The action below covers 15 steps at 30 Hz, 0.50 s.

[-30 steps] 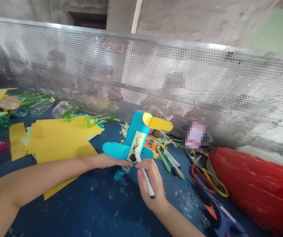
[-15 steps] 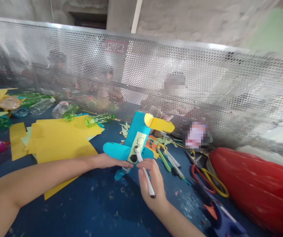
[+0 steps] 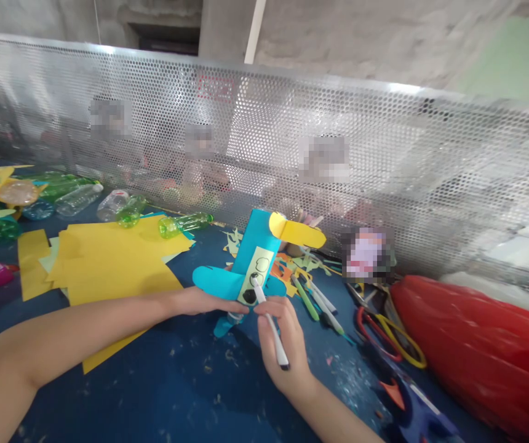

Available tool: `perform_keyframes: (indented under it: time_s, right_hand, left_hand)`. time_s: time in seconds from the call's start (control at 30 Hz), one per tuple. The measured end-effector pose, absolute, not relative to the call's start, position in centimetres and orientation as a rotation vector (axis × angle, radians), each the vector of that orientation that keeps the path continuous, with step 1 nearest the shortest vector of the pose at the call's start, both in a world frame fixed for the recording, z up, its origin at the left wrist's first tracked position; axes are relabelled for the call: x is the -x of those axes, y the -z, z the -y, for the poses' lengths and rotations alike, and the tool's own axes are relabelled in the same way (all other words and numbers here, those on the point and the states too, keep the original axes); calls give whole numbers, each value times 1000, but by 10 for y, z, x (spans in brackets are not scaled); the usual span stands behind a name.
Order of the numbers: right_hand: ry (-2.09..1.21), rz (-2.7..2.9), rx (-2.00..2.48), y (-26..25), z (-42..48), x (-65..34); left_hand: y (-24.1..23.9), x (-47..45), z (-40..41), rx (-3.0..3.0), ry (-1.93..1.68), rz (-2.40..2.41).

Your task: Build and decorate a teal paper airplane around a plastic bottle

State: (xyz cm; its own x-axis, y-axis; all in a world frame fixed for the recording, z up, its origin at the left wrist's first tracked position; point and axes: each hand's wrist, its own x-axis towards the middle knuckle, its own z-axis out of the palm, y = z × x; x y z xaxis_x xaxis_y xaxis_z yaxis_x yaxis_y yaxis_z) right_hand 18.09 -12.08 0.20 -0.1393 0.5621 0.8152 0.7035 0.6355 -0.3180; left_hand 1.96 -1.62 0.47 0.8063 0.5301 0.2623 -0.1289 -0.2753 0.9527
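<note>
A blue paper plane (image 3: 254, 231) with rounded wings and a yellow piece at its far end is tilted up in front of me, over the table. My left hand (image 3: 202, 301) grips its near end from the left, the thumb lying along it and the other fingers mostly hidden. On its side is a pale strip (image 3: 264, 253) with drawn outlines; the lowest is filled in black. Between the fingers of my right hand (image 3: 290, 344) is a white marker (image 3: 274, 332), its tip on the middle outline of the strip.
Yellow paper sheets (image 3: 112, 258) lie left, with plastic bottles (image 3: 77, 198) behind. Pens (image 3: 308, 301), paper scraps (image 3: 287, 269) and scissors (image 3: 377, 335) are on the right, beside a red bag (image 3: 472, 344). A perforated metal screen (image 3: 264, 123) runs behind; people are beyond it.
The marker's tip has shifted very slightly left within the middle outline. Both hands and the paper plane hold almost the same position.
</note>
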Motion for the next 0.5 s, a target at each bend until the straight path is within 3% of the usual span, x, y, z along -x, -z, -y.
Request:
perform_keyframes:
  time_s: [0.5]
  right_hand:
    - [197, 1795, 1026, -1, 119, -182]
  left_hand:
    - [-8, -19, 21, -1588, -610, -389]
